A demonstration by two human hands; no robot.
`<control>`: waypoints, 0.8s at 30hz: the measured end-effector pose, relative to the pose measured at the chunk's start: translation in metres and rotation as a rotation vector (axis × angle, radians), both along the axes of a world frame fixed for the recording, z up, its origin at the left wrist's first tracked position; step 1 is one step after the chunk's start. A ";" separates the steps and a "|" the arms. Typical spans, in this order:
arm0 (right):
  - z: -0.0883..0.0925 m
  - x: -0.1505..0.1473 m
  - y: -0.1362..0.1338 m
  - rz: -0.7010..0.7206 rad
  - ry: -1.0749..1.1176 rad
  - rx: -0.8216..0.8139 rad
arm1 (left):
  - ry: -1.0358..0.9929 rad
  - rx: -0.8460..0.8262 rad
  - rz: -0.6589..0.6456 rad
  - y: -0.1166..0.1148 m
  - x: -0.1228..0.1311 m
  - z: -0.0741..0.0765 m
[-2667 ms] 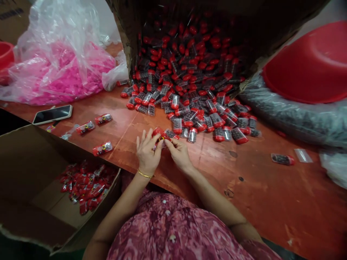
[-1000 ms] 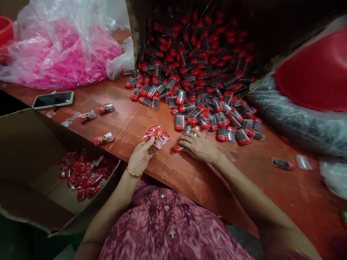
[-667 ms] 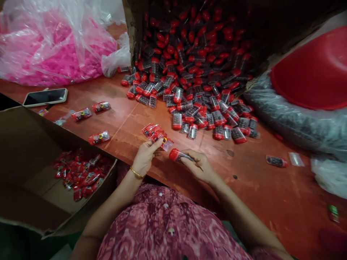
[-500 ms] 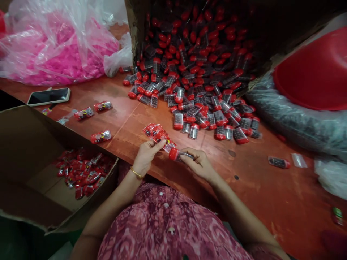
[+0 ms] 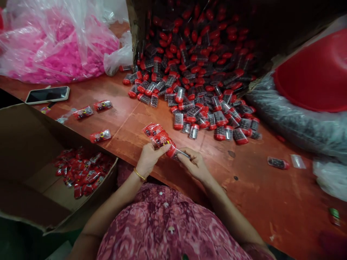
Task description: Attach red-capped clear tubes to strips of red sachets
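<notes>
My left hand (image 5: 148,159), with a gold bangle at the wrist, pinches a few red printed plastic sleeves (image 5: 157,133) between thumb and fingers. In my right hand (image 5: 197,167) is a small see-through container (image 5: 172,152) with a red cap and dark contents. Its red end meets the mouth of the sleeve and seems partly inside it. A heap of similar red-capped containers (image 5: 195,108) lies beyond my hands, spilling from a cardboard box on its side. Several wrapped containers (image 5: 100,135) rest on the table to the left.
An open carton (image 5: 29,151) with many wrapped packs stands below the table's left edge. Behind it are a phone (image 5: 48,94) and a plastic bag of pink pieces (image 5: 62,54). At right, a red basin (image 5: 317,76) sits on a bulky plastic bag (image 5: 298,126).
My right hand has moved slightly left, pushing the container's red end into the sleeve's mouth. The left thumb has shifted right, closer to the container.
</notes>
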State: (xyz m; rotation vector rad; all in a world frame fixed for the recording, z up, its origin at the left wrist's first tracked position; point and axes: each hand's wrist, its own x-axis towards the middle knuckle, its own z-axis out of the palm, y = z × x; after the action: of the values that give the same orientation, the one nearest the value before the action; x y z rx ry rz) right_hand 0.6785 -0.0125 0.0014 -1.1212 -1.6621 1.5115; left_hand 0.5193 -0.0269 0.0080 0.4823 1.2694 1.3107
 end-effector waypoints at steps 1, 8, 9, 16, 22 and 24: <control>-0.002 -0.001 -0.001 -0.002 0.018 -0.008 | -0.008 -0.007 0.009 0.000 0.002 -0.001; -0.013 -0.015 -0.002 -0.130 0.096 -0.043 | -0.113 -0.012 0.052 0.004 0.012 -0.001; -0.013 -0.018 -0.003 -0.114 0.121 -0.093 | -0.139 -0.017 0.055 0.005 0.013 0.000; -0.021 -0.037 -0.013 -0.259 0.189 -0.093 | -0.163 0.013 0.041 0.004 0.022 -0.008; -0.020 -0.036 -0.014 -0.181 0.310 -0.191 | -0.155 0.042 0.044 0.006 0.017 -0.006; -0.017 -0.032 -0.013 -0.146 0.352 -0.232 | -0.180 0.064 0.083 0.008 0.014 -0.003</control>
State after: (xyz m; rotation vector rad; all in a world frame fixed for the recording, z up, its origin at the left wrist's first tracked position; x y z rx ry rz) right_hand 0.6464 -0.0253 -0.0158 -0.9979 -1.1687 1.7215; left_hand 0.5328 -0.0184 0.0049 0.3508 1.1107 1.4342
